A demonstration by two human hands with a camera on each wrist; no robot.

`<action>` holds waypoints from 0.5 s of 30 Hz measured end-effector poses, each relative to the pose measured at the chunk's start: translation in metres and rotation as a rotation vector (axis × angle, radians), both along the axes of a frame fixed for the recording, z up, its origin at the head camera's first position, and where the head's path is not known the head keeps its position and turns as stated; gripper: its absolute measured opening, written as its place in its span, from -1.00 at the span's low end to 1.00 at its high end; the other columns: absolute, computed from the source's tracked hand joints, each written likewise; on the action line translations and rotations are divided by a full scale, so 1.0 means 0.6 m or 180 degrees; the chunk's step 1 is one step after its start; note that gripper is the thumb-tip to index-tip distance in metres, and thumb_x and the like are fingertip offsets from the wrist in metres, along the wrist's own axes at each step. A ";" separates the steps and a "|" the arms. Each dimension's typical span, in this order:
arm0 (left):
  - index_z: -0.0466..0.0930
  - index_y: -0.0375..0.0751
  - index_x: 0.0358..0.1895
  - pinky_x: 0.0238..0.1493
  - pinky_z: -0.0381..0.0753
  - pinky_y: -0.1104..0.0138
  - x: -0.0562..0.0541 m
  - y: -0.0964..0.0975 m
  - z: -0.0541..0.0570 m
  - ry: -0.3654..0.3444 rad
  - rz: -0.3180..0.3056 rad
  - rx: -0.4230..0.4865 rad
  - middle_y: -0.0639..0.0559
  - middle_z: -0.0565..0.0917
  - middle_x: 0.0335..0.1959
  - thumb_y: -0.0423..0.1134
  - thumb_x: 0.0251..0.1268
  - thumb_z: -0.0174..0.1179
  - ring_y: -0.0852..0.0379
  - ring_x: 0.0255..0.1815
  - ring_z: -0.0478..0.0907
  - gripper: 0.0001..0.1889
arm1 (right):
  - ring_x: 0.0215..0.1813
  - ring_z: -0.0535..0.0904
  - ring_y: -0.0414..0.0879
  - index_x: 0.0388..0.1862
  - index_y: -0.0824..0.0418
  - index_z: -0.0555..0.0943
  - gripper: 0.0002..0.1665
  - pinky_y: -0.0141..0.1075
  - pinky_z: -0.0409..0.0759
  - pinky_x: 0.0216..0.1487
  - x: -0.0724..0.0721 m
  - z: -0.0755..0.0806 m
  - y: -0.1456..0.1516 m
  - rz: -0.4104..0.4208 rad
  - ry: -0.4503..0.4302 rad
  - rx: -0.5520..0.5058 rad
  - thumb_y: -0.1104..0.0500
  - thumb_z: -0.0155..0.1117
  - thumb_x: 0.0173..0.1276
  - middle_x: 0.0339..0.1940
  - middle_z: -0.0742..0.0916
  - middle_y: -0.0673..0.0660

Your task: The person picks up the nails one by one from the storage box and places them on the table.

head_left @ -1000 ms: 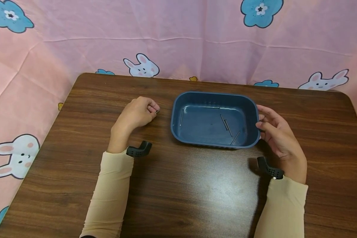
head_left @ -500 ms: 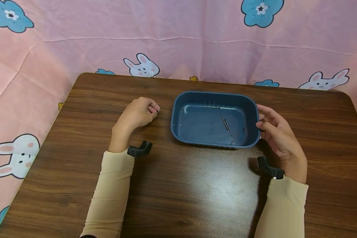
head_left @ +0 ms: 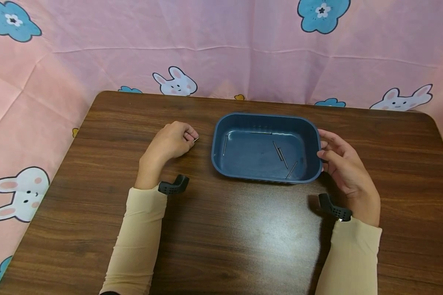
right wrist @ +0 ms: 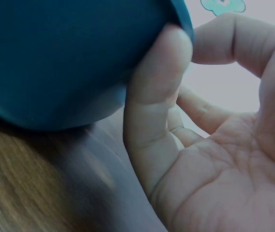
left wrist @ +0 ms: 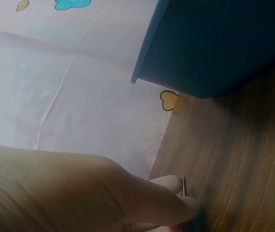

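Observation:
A blue plastic bin [head_left: 240, 177] stands on the wooden table, several thin dark metal nails [head_left: 282, 157] lying scattered on its floor. To the left of it my left hand [head_left: 170, 139] pinches another thin metal nail [head_left: 196, 139] between thumb and fingertips, low over the table. In the left wrist view, the pointed end of this nail [left wrist: 184, 183] sticks up past the fingers; the rest is hidden by the hand. My right hand [head_left: 341, 164] holds the bin's right end, thumb at the rim and fingers on the outer wall. In the right wrist view its fingertips touch the rim [right wrist: 185, 21].
The brown wooden table [head_left: 221, 237] reaches to a pink curtain [head_left: 221, 49] printed with rabbits and flowers, hanging along its back and left edges. A black wrist mount [head_left: 173, 185] sits on the left wrist, a similar mount [head_left: 335, 208] on the right.
Slightly more of the nail shows at my left fingertips now. Both hands and the bin stay practically in place.

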State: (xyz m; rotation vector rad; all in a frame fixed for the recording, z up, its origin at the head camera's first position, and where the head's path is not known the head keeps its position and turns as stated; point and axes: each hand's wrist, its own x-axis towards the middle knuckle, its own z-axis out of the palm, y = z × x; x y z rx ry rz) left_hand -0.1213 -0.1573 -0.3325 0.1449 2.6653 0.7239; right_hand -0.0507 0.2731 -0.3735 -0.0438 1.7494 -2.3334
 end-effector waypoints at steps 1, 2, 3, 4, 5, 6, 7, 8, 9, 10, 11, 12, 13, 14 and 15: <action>0.73 -0.23 0.02 0.12 0.57 0.06 -0.001 0.000 -0.001 0.0009 0.0005 -0.0005 -0.17 0.73 -0.08 -0.39 0.46 0.15 -0.09 -0.04 0.60 -0.79 | -0.21 0.71 -0.18 0.45 0.13 0.49 -0.45 -0.36 0.78 -0.28 0.000 0.000 0.000 0.0000 -0.0001 -0.0004 0.48 0.03 0.58 -0.12 0.75 0.02; 0.73 -0.23 0.02 0.12 0.57 0.06 -0.001 0.000 -0.002 0.0019 0.0005 -0.0015 -0.16 0.73 -0.08 -0.40 0.46 0.15 -0.09 -0.04 0.60 -0.79 | -0.21 0.71 -0.18 0.45 0.14 0.49 -0.45 -0.36 0.78 -0.28 0.000 0.000 0.000 0.0000 0.0003 -0.0005 0.48 0.02 0.58 -0.12 0.75 0.03; 0.73 -0.23 0.01 0.12 0.57 0.05 -0.001 0.000 -0.003 0.0025 0.0007 -0.0020 -0.16 0.73 -0.09 -0.40 0.45 0.15 -0.09 -0.05 0.60 -0.79 | -0.22 0.72 -0.18 0.45 0.14 0.49 -0.45 -0.35 0.78 -0.29 -0.001 0.000 0.000 0.0001 0.0004 -0.0007 0.48 0.02 0.58 -0.12 0.75 0.03; 0.73 -0.23 0.01 0.11 0.58 0.05 -0.002 0.001 -0.004 0.0030 0.0007 -0.0027 -0.16 0.73 -0.09 -0.41 0.45 0.15 -0.09 -0.05 0.60 -0.79 | -0.22 0.72 -0.18 0.45 0.14 0.48 -0.45 -0.36 0.79 -0.29 -0.001 0.000 0.001 -0.0001 0.0004 -0.0007 0.48 0.02 0.58 -0.12 0.74 0.03; 0.73 -0.23 0.01 0.12 0.58 0.05 -0.002 0.001 -0.004 0.0033 0.0003 -0.0037 -0.16 0.73 -0.09 -0.41 0.45 0.15 -0.09 -0.04 0.60 -0.78 | -0.23 0.72 -0.18 0.45 0.14 0.48 -0.45 -0.36 0.79 -0.29 -0.001 -0.001 0.000 -0.0001 0.0004 -0.0006 0.48 0.02 0.58 -0.12 0.74 0.03; 0.73 -0.23 0.01 0.11 0.58 0.04 -0.002 0.002 -0.005 0.0024 0.0010 -0.0048 -0.16 0.73 -0.10 -0.41 0.44 0.15 -0.10 -0.05 0.60 -0.78 | -0.22 0.71 -0.19 0.45 0.14 0.48 -0.45 -0.36 0.79 -0.29 -0.001 -0.001 0.001 -0.0001 0.0003 0.0003 0.47 0.02 0.58 -0.12 0.74 0.03; 0.73 -0.23 0.01 0.11 0.58 0.04 -0.003 0.003 -0.006 0.0016 0.0017 -0.0060 -0.15 0.74 -0.10 -0.42 0.44 0.15 -0.10 -0.05 0.61 -0.78 | -0.23 0.71 -0.19 0.45 0.14 0.48 -0.45 -0.36 0.79 -0.29 -0.001 -0.001 0.000 -0.0006 -0.0003 0.0009 0.47 0.03 0.58 -0.12 0.73 0.03; 0.73 -0.22 0.02 0.12 0.58 0.04 -0.003 0.004 -0.006 0.0001 0.0013 -0.0073 -0.15 0.74 -0.10 -0.42 0.44 0.14 -0.10 -0.04 0.61 -0.77 | -0.23 0.71 -0.19 0.46 0.14 0.48 -0.45 -0.36 0.78 -0.29 -0.001 -0.001 0.000 -0.0008 -0.0008 0.0019 0.47 0.03 0.58 -0.12 0.73 0.02; 0.73 -0.22 0.02 0.12 0.58 0.03 -0.003 0.004 -0.007 -0.0006 0.0016 -0.0083 -0.15 0.74 -0.10 -0.42 0.44 0.14 -0.10 -0.04 0.61 -0.77 | -0.22 0.70 -0.19 0.46 0.14 0.48 -0.45 -0.37 0.78 -0.29 -0.001 -0.001 0.000 -0.0011 -0.0016 0.0026 0.47 0.03 0.59 -0.12 0.73 0.02; 0.73 -0.22 0.02 0.12 0.58 0.03 -0.003 0.005 -0.007 -0.0006 0.0015 -0.0097 -0.14 0.74 -0.10 -0.42 0.44 0.14 -0.10 -0.04 0.61 -0.77 | -0.22 0.70 -0.19 0.46 0.14 0.48 -0.45 -0.37 0.78 -0.29 -0.001 -0.001 0.000 -0.0013 -0.0021 0.0028 0.46 0.03 0.59 -0.12 0.72 0.02; 0.73 -0.21 0.02 0.12 0.58 0.03 -0.003 0.005 -0.007 -0.0006 0.0019 -0.0109 -0.14 0.74 -0.10 -0.41 0.43 0.14 -0.10 -0.04 0.61 -0.77 | -0.22 0.69 -0.20 0.46 0.14 0.48 -0.46 -0.37 0.77 -0.29 -0.001 -0.001 0.000 -0.0015 -0.0024 0.0028 0.46 0.03 0.59 -0.12 0.72 0.02; 0.73 -0.21 0.02 0.12 0.57 0.03 -0.002 0.005 -0.006 -0.0010 0.0023 -0.0115 -0.14 0.74 -0.10 -0.41 0.43 0.14 -0.10 -0.04 0.61 -0.77 | -0.22 0.69 -0.20 0.46 0.14 0.48 -0.46 -0.37 0.77 -0.29 0.000 -0.001 0.000 -0.0017 -0.0028 0.0027 0.46 0.04 0.59 -0.12 0.71 0.01; 0.73 -0.20 0.01 0.12 0.57 0.04 -0.002 0.005 -0.006 -0.0001 0.0020 -0.0122 -0.14 0.74 -0.10 -0.41 0.42 0.14 -0.10 -0.04 0.61 -0.77 | -0.22 0.69 -0.20 0.46 0.14 0.48 -0.46 -0.37 0.77 -0.29 0.000 -0.001 0.000 -0.0020 -0.0028 0.0025 0.46 0.04 0.59 -0.12 0.71 0.01; 0.73 -0.20 0.01 0.12 0.57 0.03 -0.002 0.005 -0.005 0.0004 0.0013 -0.0122 -0.14 0.74 -0.10 -0.41 0.42 0.14 -0.10 -0.04 0.61 -0.77 | -0.22 0.69 -0.20 0.45 0.14 0.48 -0.46 -0.37 0.77 -0.29 0.000 -0.001 0.000 -0.0020 -0.0024 0.0026 0.46 0.04 0.59 -0.12 0.71 0.01; 0.74 -0.20 0.01 0.12 0.57 0.03 -0.002 0.005 -0.005 0.0014 0.0017 -0.0122 -0.14 0.74 -0.11 -0.40 0.41 0.14 -0.10 -0.04 0.61 -0.77 | -0.22 0.69 -0.20 0.45 0.13 0.48 -0.46 -0.37 0.77 -0.29 0.000 -0.001 0.000 -0.0020 -0.0022 0.0024 0.46 0.04 0.59 -0.12 0.71 0.01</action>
